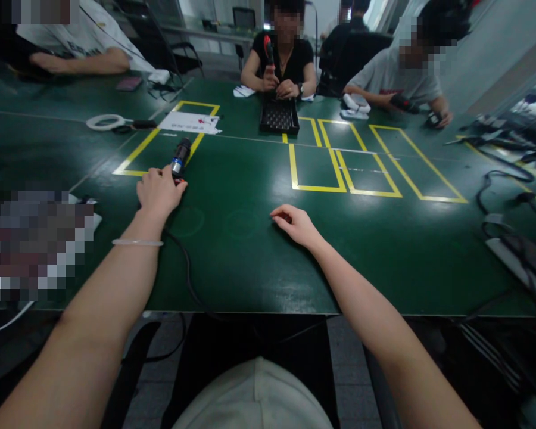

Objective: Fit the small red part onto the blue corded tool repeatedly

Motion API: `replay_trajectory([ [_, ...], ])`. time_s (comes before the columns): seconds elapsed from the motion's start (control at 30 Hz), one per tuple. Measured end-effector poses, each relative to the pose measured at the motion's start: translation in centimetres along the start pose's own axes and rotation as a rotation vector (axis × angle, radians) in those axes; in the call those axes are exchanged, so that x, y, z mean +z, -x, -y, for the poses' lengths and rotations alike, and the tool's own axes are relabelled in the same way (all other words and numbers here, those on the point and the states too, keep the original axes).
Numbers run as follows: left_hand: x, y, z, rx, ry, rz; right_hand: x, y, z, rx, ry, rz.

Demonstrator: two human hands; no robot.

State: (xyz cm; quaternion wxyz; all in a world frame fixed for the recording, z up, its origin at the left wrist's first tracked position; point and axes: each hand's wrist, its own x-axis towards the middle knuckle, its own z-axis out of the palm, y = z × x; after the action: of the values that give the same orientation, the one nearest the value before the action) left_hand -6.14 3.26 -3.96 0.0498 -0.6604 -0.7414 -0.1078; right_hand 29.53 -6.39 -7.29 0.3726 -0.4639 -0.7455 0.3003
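On the left of the green table (pixel 250 268), my left hand (pixel 158 193) is wrapped around a corded tool (pixel 178 159). The tool's front is a black ribbed cylinder with a blue ring and a silver band, pointing away from me. Some red shows beside my thumb; my fingers hide the rest of its body. A black cord (pixel 185 262) runs from below this hand toward the table's near edge. My right hand (pixel 295 223) rests on the table near the middle, fingers loosely curled and thumb apart, with nothing visible in it.
Yellow tape outlines (pixel 319 189) mark the tabletop. A white sheet (pixel 190 123) and a white ring-shaped item (pixel 105 123) lie beyond my left hand. Across sits a person with a red-and-black tool (pixel 268 50) and a black tray (pixel 279 116). Cables (pixel 486 179) lie at right.
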Motion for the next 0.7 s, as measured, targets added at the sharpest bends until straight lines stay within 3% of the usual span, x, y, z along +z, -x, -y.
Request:
replay_trajectory([
  [0.23, 0.4, -0.6, 2.3, -0.038, 0.048, -0.067, 0.1, 0.0, -0.2, -0.009, 0.023, 0.009],
  [0.7, -0.1, -0.7, 1.3, -0.067, -0.071, -0.112, 0.1, 0.0, 0.1, -0.006, 0.046, 0.015],
])
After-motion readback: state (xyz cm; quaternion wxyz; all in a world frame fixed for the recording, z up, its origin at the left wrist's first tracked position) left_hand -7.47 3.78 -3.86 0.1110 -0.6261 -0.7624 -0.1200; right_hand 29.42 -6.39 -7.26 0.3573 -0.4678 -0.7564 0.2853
